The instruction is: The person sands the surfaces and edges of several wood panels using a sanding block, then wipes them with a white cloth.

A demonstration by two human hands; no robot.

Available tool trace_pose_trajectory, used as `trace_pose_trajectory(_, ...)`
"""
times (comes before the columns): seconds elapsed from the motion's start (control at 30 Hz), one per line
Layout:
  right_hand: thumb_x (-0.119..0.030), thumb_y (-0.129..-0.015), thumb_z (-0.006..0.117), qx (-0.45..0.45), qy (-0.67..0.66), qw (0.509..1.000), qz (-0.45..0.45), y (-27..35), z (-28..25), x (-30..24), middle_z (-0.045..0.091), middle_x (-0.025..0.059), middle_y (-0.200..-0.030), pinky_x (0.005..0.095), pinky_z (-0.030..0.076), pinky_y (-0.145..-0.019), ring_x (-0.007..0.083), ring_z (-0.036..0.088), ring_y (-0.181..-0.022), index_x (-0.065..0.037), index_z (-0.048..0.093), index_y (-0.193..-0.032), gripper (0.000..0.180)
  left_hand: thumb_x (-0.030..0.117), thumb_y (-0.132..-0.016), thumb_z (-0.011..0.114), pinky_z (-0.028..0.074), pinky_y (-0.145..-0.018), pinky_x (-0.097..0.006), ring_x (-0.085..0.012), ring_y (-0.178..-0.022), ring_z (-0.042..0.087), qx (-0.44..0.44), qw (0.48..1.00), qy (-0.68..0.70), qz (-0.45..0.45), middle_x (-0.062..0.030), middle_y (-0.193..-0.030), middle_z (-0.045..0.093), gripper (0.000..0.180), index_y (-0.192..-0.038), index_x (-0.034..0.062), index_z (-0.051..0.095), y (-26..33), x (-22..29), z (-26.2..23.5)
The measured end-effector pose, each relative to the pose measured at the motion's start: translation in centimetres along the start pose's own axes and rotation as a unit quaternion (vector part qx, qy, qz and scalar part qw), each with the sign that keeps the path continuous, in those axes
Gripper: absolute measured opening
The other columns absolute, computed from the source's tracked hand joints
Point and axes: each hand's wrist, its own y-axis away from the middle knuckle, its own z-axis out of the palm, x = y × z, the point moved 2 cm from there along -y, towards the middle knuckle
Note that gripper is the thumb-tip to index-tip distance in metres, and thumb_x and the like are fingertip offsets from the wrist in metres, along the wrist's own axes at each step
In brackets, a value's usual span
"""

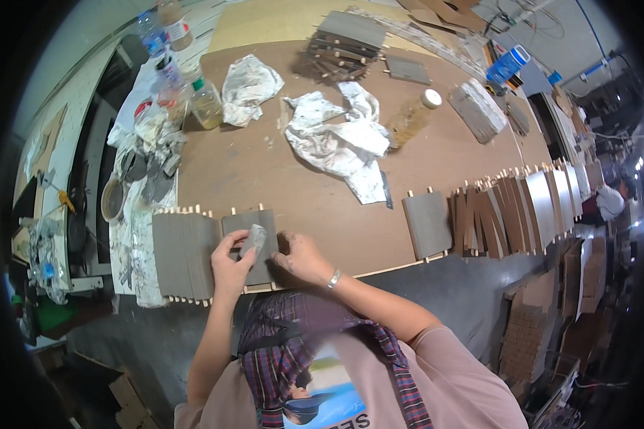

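A grey panel (263,269) with wooden dowel pegs poking from its far edge lies flat at the table's front edge. Pinched in my left hand (229,266) is a small whitish-grey block (253,242), resting over the panel's surface; its exact kind cannot be made out. The fingers of my right hand (306,263) curl at the panel's right edge and hold it there. Just left of it stands a stack of grey panels (184,254), also pegged at both ends. One more pegged panel (428,224) lies farther right.
A long leaning row of panels (508,214) runs along the right front. Behind lie stained white cloths (336,132), a tipped bottle (413,118), a wrapped block (478,111) and a panel pile (347,43). Bottles (205,100) and a tape roll (112,199) crowd the left side.
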Motion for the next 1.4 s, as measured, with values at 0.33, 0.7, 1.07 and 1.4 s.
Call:
trace_pose_trajectory(0.33,-0.014,-0.087,0.068,0.011,-0.518,0.842,0.15,1.8,-2.5,3.0,0.067,0.0121,-0.104,0.0325,0.055,-0.083,0.0184,0.066,-0.093,0.004,0.059,-0.12,0.039,-0.002,-0.087,0.062,0.05,-0.092,-0.029,-0.0157,-0.1,0.063,-0.064,0.908,0.403,-0.098,-0.0123,-0.109,0.066,0.032,-0.118,-0.0075,0.058,-0.6,2.1,1.4)
trace_pose_trajectory(0.7,-0.069,-0.097,0.031,-0.033,-0.736,0.675,0.038,5.7,-7.8,0.6,0.051,0.0151,-0.141,0.046,0.046,-0.105,0.0286,0.056,-0.124,-0.008,0.034,-0.149,0.081,0.003,-0.079,0.067,0.054,-0.085,-0.033,-0.0172,-0.094,0.063,-0.187,0.965,0.173,0.056,-0.0095,-0.107,0.065,0.034,-0.112,-0.0026,0.061,-0.6,9.0,6.0)
trace_pose_trajectory(1.07,-0.058,-0.101,0.035,-0.014,-0.726,0.677,0.121,7.1,-7.4,0.0,0.057,0.0127,-0.133,0.0425,0.053,-0.097,0.0254,0.061,-0.116,-0.016,0.042,-0.144,0.061,0.012,-0.063,0.073,0.048,-0.078,-0.043,-0.0326,-0.089,0.06,-0.164,0.838,-0.161,0.496,-0.0143,-0.098,0.065,0.038,-0.099,0.0015,0.065,-4.8,14.9,10.6)
trace_pose_trajectory(1.4,-0.058,-0.101,0.038,0.031,-0.724,0.675,0.135,7.6,-8.0,-0.1,0.065,0.0133,-0.12,0.0409,0.056,-0.092,0.0266,0.067,-0.103,-0.014,0.043,-0.145,0.062,0.01,-0.064,0.073,0.05,-0.077,-0.041,-0.0314,-0.087,0.062,-0.174,0.824,-0.166,0.513,-0.0141,-0.096,0.065,0.036,-0.098,0.0011,0.066,-3.3,16.1,10.5)
